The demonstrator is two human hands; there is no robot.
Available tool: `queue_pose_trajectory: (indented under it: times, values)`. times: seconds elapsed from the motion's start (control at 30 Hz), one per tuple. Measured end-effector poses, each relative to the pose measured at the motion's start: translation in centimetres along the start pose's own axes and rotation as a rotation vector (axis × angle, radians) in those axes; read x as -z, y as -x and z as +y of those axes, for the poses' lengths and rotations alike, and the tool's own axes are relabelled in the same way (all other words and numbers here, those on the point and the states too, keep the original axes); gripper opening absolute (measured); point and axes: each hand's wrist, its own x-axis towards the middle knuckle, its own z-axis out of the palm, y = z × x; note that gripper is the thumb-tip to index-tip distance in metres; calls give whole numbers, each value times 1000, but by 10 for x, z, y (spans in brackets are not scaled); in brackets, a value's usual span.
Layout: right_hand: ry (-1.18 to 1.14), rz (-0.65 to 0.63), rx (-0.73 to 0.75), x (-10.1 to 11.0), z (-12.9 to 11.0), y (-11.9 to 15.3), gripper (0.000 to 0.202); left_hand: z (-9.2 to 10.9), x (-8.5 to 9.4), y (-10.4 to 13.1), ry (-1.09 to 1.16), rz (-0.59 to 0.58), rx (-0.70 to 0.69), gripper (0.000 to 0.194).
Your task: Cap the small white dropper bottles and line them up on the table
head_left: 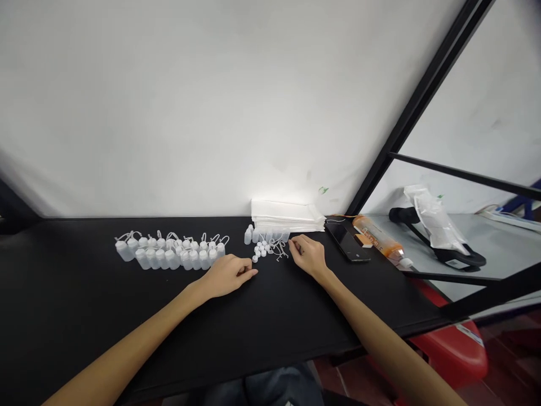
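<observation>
My left hand rests on the table, its fingers loosely curled under and the thumb beside the index finger. Nothing shows between its fingertips. Just beyond them lies a white cap, one of several in a small cluster. To the right of the caps is a tangle of thin white straps. Bent in a pinch, the fingers of my right hand are at the edge of these straps; whatever they hold is too small to make out. Behind the caps stand several small uncapped white plastic bottles.
Capped bottles with looped straps stand in rows at left. A stack of white paper-like sheets lies against the wall. At right are a black phone, an orange-labelled drink bottle and a black metal frame. A red stool is below.
</observation>
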Motion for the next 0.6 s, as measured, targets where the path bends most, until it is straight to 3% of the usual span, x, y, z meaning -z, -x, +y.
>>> queue_pose_trajectory:
  times: [0.17, 0.37, 0.6]
  values:
    - [10, -114, -37, -5, -6, 1, 26, 3, -3, 9, -100, 51, -53, 24]
    - [-46, -281, -12, 0, -10, 1, 19, 4, -5, 13, -157, 96, -113, 23]
    - [-63, -290, 28, -1, -12, 3, 17, -2, -16, 13, -248, 276, -115, 31]
